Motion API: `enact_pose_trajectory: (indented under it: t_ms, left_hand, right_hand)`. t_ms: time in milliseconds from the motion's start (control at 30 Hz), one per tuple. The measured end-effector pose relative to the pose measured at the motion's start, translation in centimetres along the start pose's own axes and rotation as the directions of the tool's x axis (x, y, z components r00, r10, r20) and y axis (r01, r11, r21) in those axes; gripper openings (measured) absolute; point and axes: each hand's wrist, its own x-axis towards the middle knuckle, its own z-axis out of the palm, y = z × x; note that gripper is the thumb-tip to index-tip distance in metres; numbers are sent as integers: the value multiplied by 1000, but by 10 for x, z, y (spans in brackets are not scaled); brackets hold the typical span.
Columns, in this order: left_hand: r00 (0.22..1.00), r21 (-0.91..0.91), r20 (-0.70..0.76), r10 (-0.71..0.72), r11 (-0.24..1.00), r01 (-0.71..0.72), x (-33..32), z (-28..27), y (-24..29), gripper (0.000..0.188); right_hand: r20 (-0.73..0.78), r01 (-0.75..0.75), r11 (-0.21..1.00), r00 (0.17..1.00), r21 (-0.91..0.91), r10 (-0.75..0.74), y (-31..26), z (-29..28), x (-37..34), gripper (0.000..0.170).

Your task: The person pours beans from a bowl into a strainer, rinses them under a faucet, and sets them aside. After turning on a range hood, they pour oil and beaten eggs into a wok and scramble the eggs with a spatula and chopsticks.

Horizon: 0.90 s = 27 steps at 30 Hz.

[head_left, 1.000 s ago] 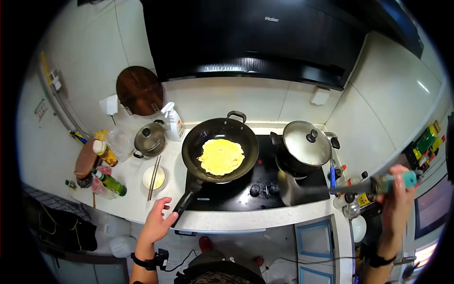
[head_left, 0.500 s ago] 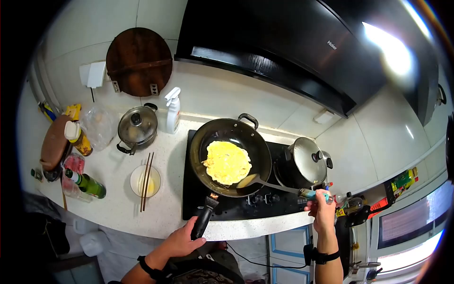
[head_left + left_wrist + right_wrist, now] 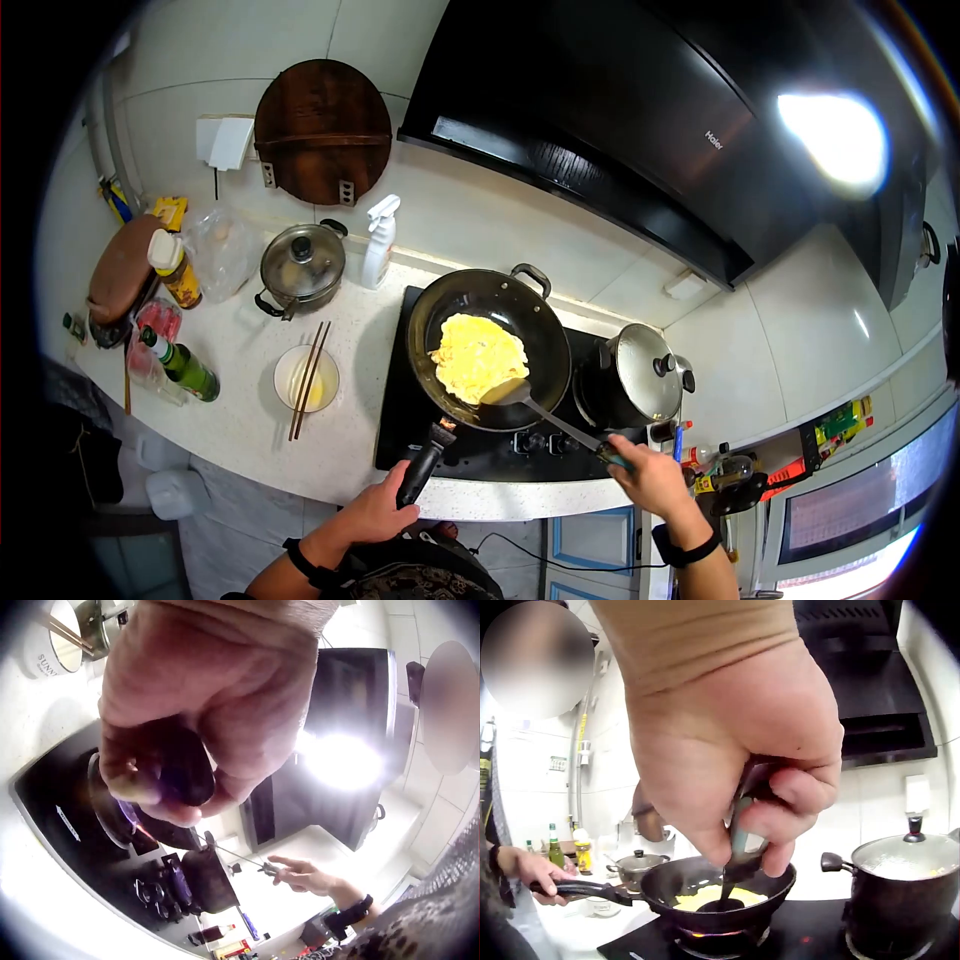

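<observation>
A yellow egg pancake (image 3: 478,352) lies in the black wok (image 3: 548,340) on the stove, where flame glows under the wok in the right wrist view. My left hand (image 3: 376,508) grips the wok's black handle (image 3: 424,468), fingers curled round it. In my right hand (image 3: 655,478) is the handle of a metal spatula (image 3: 560,425). Its blade (image 3: 508,392) sits in the wok at the near right edge of the egg, overlapping it in the head view. The right wrist view shows my right hand (image 3: 742,750) curled round the spatula handle above the wok.
Right of the wok stands a lidded pot (image 3: 645,375). To the left are a white bowl (image 3: 330,388) with chopsticks (image 3: 309,380) across it, a small lidded pot (image 3: 303,268), a spray bottle (image 3: 379,245) and a green bottle (image 3: 188,371). The range hood (image 3: 600,130) hangs overhead.
My right hand has brought the spatula from the far right into the wok, up to the egg's edge. My left hand, loose beside the handle earlier, now grips it. The head view has turned.
</observation>
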Motion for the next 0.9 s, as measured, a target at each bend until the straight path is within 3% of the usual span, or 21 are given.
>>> enact_pose_trajectory:
  t_ms: [133, 267, 367, 567, 700, 800, 833, 900]
  left_hand:
    - [994, -18, -100, 37, 999, -39, -1, 11, -5, 76]
    - [988, 19, -145, 53, 999, -50, -3, 14, -1, 74]
    - [988, 6, -145, 58, 998, -58, -3, 14, 3, 72]
    - [982, -25, -168, 85, 996, -91, -8, 13, 12, 69]
    - [979, -21, -182, 90, 995, -95, -9, 15, 9, 68]
    - [983, -22, -176, 57, 998, -62, -9, 16, 11, 68]
    - [984, -14, -172, 48, 999, -51, -9, 17, 11, 68]
    - [983, -2, -174, 66, 998, -67, -5, 22, 5, 69]
  right_hand:
    - [-1, 118, 992, 993, -46, -118, 10, -12, -2, 38]
    - [77, 84, 993, 994, -83, -77, 12, -32, -6, 39]
    - [6, 119, 991, 993, -59, -119, 0, 2, 15, 38]
    - [-98, 33, 999, 995, 3, -33, -30, 55, 65, 37]
    - [16, 52, 998, 999, -43, -52, -16, 24, 38, 39]
    - [-25, 14, 980, 1000, 199, -10, 10, -3, 25, 33]
    - [-13, -27, 973, 999, 227, 31, 11, -9, 26, 33]
    - [-138, -16, 973, 989, 230, 49, 10, -4, 39, 33]
